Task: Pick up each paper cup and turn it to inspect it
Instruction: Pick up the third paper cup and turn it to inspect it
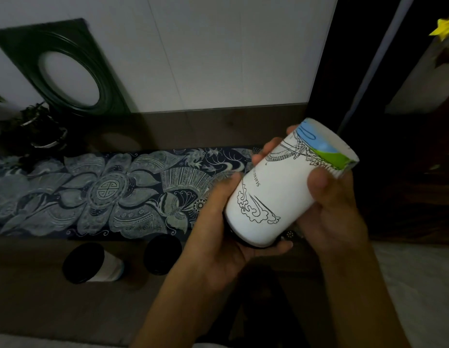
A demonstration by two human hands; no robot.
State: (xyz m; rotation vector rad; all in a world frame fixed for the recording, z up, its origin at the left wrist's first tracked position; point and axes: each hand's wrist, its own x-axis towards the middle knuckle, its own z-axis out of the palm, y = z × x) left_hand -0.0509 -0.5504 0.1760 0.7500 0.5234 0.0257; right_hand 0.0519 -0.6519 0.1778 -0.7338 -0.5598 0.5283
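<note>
A white paper cup [276, 194] with black line drawings and a blue-green band is held in the air, tilted, its black lid end toward me and its base pointing up and right. My left hand [218, 234] cradles the lid end from below. My right hand [334, 204] grips the base end, thumb on the cup's wall. Two more cups with black lids stand on the table in front of me: one [90, 263] at the left with its white wall showing, one [162, 254] to its right with only the lid visible.
A patterned blue-and-white cloth runner [105, 194] lies across the brown table. A dark green frame with an oval opening [70, 69] leans on the white wall. A potted plant [40, 129] stands at far left. Dark furniture [406, 184] is on the right.
</note>
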